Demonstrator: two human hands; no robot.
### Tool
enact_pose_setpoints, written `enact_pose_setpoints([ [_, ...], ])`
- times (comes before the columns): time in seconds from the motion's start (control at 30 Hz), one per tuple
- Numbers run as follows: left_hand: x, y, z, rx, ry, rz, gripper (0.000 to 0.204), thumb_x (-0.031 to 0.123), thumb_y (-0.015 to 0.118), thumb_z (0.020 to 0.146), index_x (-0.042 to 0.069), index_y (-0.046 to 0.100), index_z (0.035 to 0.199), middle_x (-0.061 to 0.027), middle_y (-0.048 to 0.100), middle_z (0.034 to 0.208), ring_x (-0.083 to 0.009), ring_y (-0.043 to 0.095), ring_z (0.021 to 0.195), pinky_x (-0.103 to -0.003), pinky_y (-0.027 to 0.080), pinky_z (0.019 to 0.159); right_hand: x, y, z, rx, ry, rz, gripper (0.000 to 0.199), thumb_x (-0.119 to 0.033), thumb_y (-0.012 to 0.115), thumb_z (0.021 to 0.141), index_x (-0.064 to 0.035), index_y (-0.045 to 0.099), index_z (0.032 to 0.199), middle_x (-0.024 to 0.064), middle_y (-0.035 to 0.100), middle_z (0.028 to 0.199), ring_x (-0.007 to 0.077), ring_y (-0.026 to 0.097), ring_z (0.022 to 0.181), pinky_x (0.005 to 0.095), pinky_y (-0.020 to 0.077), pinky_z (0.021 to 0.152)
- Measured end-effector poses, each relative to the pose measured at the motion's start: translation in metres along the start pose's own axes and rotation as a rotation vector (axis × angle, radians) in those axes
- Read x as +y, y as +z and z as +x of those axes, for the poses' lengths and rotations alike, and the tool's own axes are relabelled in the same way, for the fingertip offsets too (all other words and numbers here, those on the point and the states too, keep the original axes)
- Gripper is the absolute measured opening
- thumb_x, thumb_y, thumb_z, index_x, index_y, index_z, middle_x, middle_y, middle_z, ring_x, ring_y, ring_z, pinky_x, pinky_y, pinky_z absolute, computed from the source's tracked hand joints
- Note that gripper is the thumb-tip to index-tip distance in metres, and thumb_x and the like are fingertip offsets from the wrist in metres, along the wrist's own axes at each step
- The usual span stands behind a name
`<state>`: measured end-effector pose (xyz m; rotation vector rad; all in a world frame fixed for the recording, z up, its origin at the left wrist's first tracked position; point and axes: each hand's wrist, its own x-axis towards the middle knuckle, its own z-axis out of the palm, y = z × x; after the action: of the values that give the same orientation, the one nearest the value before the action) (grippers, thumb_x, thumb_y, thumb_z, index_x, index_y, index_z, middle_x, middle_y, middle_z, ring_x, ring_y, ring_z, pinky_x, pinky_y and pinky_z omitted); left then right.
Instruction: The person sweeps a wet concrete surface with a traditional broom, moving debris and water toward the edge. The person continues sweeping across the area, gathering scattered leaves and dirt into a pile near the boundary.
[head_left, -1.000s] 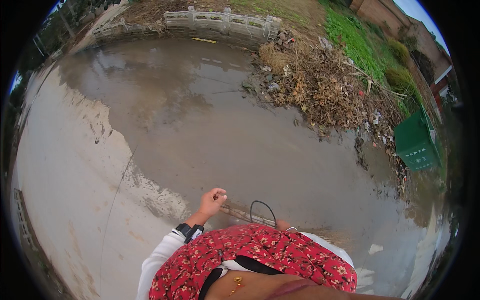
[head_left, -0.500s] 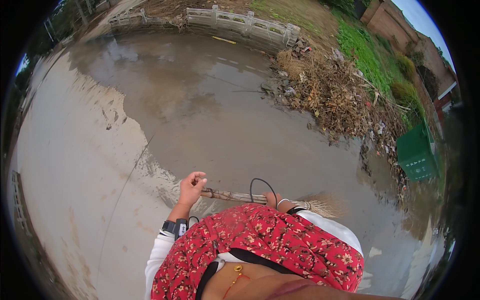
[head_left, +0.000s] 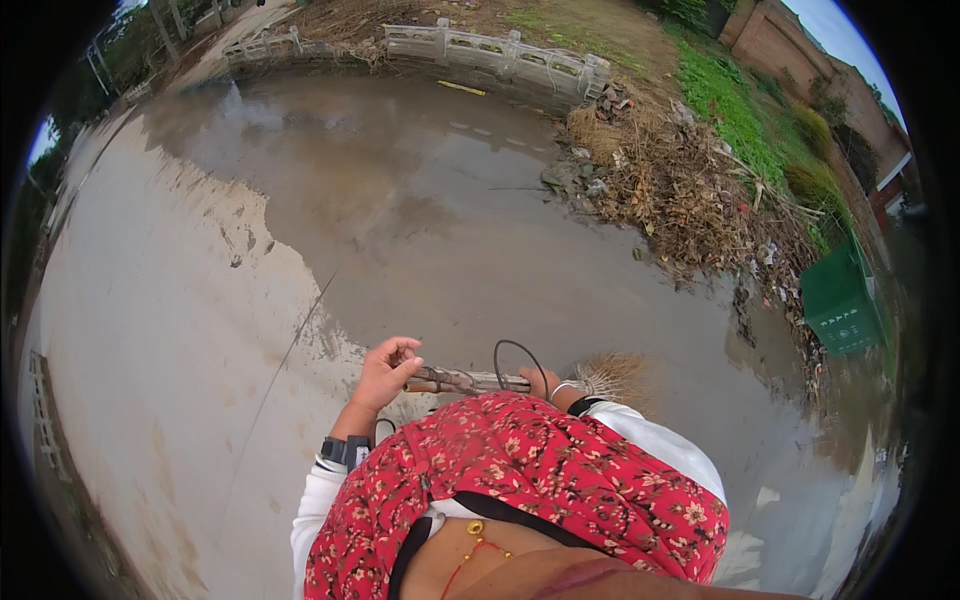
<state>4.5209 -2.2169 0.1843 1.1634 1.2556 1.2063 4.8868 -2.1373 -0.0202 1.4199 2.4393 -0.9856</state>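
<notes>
A twig broom [head_left: 470,380] lies crosswise in front of my body. Its handle is a bundle of thin sticks, and its fanned bristles [head_left: 617,380] point to the right over wet ground. My right hand [head_left: 541,382] is closed around the handle close to the bristles, partly hidden by my red floral clothing. At the handle's left end is my left hand [head_left: 384,374], its fingers bent and thumb apart from them. It seems to be beside the sticks rather than wrapped round them. A black cable loop [head_left: 515,343] rises over the handle next to my right hand.
Muddy water [head_left: 450,240] spreads ahead, bordering pale concrete [head_left: 150,290] on the left. A heap of dry leaves and litter [head_left: 690,210] lies at the far right, near a green bin [head_left: 843,300]. A low concrete railing [head_left: 490,55] stands at the back.
The broom's bristles and my right hand have moved left and slightly up, closer to my left hand. The view has shifted a little; my left hand remains by the handle's end.
</notes>
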Motion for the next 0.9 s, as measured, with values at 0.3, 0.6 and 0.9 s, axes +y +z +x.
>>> enact_pose_setpoints([
  [0.3,-0.017,-0.028,0.042,-0.056,0.033,0.008,0.023,0.017,0.068,0.093,0.003,0.065,0.111,0.0059,0.056,0.082,-0.0034,0.05,0.073,-0.021,0.043,0.066,-0.002,0.008,-0.004,0.136,0.099,0.003,0.049,-0.018,0.072,0.07,-0.0181,0.058,0.117,0.0151,0.067,0.106,0.0368,0.06,0.107,0.0526,0.0518,0.085],
  [0.6,-0.15,-0.207,-0.018,0.61,-0.384,0.003,0.02,0.026,0.065,0.095,0.007,0.063,0.102,0.0048,0.051,0.071,-0.0037,0.045,0.059,-0.02,0.038,0.052,0.005,-0.002,0.049,0.229,0.105,0.007,0.043,-0.02,0.071,0.07,-0.0177,0.063,0.112,0.0112,0.067,0.104,0.0326,0.059,0.11,0.0516,0.0494,0.088],
  [0.9,-0.245,-0.193,-0.351,1.476,-0.823,-0.198,0.014,0.024,0.059,0.097,0.01,0.058,0.1,0.0023,0.051,0.068,-0.0077,0.044,0.048,-0.021,0.034,0.039,0.01,-0.054,0.085,0.404,0.117,0.15,0.041,-0.015,0.073,0.065,-0.01,0.061,0.103,0.018,0.066,0.102,0.0412,0.062,0.1,0.0467,0.0511,0.088],
])
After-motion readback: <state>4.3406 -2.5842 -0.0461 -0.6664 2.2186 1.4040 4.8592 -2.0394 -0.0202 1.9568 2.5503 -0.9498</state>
